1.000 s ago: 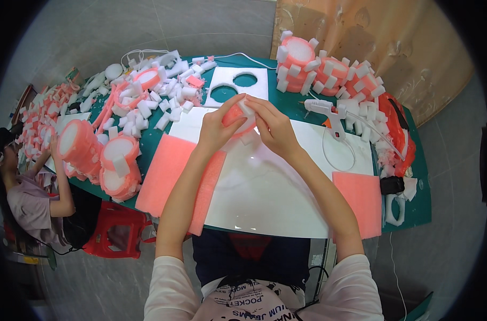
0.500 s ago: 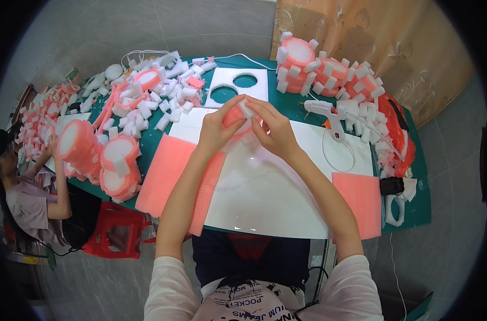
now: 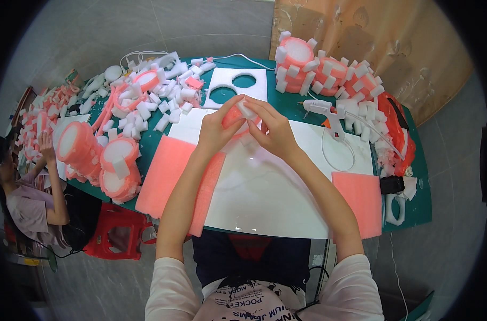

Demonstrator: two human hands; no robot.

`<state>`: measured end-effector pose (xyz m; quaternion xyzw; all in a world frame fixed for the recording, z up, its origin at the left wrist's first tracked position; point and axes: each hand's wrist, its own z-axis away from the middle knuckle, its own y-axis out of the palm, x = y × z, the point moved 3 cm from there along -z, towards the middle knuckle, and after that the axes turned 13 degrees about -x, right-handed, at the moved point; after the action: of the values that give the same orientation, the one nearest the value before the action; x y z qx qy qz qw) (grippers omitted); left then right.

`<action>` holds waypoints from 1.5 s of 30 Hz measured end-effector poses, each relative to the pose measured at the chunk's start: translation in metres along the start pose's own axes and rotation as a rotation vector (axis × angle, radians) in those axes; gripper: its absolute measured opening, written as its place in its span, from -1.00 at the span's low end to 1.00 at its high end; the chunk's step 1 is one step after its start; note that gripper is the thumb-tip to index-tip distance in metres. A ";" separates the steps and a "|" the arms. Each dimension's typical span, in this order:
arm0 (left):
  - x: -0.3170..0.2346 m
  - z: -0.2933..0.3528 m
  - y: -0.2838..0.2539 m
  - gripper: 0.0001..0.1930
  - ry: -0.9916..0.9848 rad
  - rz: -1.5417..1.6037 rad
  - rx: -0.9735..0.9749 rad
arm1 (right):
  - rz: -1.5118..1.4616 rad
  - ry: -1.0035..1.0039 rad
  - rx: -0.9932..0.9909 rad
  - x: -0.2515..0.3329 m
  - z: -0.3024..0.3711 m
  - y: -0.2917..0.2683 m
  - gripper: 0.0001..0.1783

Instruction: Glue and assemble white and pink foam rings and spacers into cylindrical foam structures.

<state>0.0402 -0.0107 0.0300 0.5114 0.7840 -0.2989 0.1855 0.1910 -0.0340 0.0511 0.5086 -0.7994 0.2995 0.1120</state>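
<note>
Over the far part of the white board (image 3: 254, 187), both hands grip one round pink foam piece (image 3: 231, 116). My left hand (image 3: 215, 130) is closed around its left side, thumb toward the middle. My right hand (image 3: 275, 131) is closed from the other side, its fingertips on a small white foam block (image 3: 246, 111) against the pink piece. The hands hide much of the round piece, so I cannot tell whether the block is stuck to it. Just beyond lies a white foam sheet (image 3: 259, 96) with two round holes.
Pink foam sheets (image 3: 166, 166) lie at both sides of the board. A white glue gun (image 3: 334, 120) rests at right, near pink rounds studded with white blocks (image 3: 297, 56). Loose white blocks (image 3: 144, 109) and stacked pink rounds (image 3: 120, 166) fill the left. Another person (image 3: 32, 203) works far left.
My hands stay almost in place on the round piece, with only slight finger movement. At the far left, the other person's hand has risen.
</note>
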 end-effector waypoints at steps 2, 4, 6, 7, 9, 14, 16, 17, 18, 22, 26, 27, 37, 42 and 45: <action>-0.002 0.000 -0.001 -0.42 -0.058 -0.018 0.034 | -0.002 0.022 0.006 0.000 0.000 0.000 -0.55; -0.003 0.000 -0.001 -0.42 -0.116 -0.038 0.066 | -0.015 0.017 -0.008 0.000 0.001 0.000 -0.55; -0.003 -0.001 -0.002 -0.42 -0.119 -0.067 0.082 | -0.016 0.024 -0.004 0.000 0.000 0.000 -0.56; -0.004 -0.001 -0.002 -0.42 -0.119 -0.067 0.081 | -0.018 0.032 0.001 0.000 0.000 0.000 -0.56; -0.004 -0.001 -0.002 -0.42 -0.134 -0.091 0.112 | -0.029 -0.006 -0.025 -0.002 0.000 0.001 -0.56; -0.006 -0.001 -0.003 -0.40 -0.091 -0.058 0.119 | -0.035 -0.035 -0.050 -0.004 0.000 0.002 -0.56; -0.006 -0.001 -0.002 -0.39 -0.085 -0.048 0.127 | -0.035 -0.042 -0.056 -0.003 0.000 0.002 -0.57; -0.007 -0.001 -0.002 -0.39 -0.087 -0.049 0.133 | -0.035 -0.042 -0.056 -0.003 0.000 0.001 -0.57; -0.007 -0.001 -0.002 -0.39 -0.090 -0.049 0.138 | -0.034 -0.040 -0.053 -0.002 0.000 0.001 -0.58; -0.007 0.000 -0.002 -0.39 -0.061 -0.051 0.126 | -0.037 -0.042 -0.053 -0.003 0.000 0.001 -0.59; -0.006 0.000 -0.002 -0.39 -0.061 -0.050 0.124 | -0.035 -0.026 -0.047 -0.002 0.000 0.001 -0.60; -0.006 0.000 -0.002 -0.39 -0.065 -0.048 0.125 | -0.037 -0.020 -0.042 -0.002 -0.001 0.001 -0.60; -0.005 0.000 -0.001 -0.40 -0.078 -0.042 0.127 | -0.043 -0.017 -0.037 -0.001 -0.001 0.000 -0.60; -0.005 0.000 0.000 -0.41 -0.081 -0.047 0.130 | -0.038 -0.008 -0.033 -0.002 -0.001 -0.001 -0.59; -0.006 0.000 -0.001 -0.41 -0.070 -0.056 0.127 | -0.039 -0.005 -0.029 -0.001 -0.001 -0.001 -0.59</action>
<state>0.0416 -0.0152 0.0340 0.4895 0.7704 -0.3708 0.1715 0.1918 -0.0325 0.0518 0.5231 -0.7939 0.2844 0.1230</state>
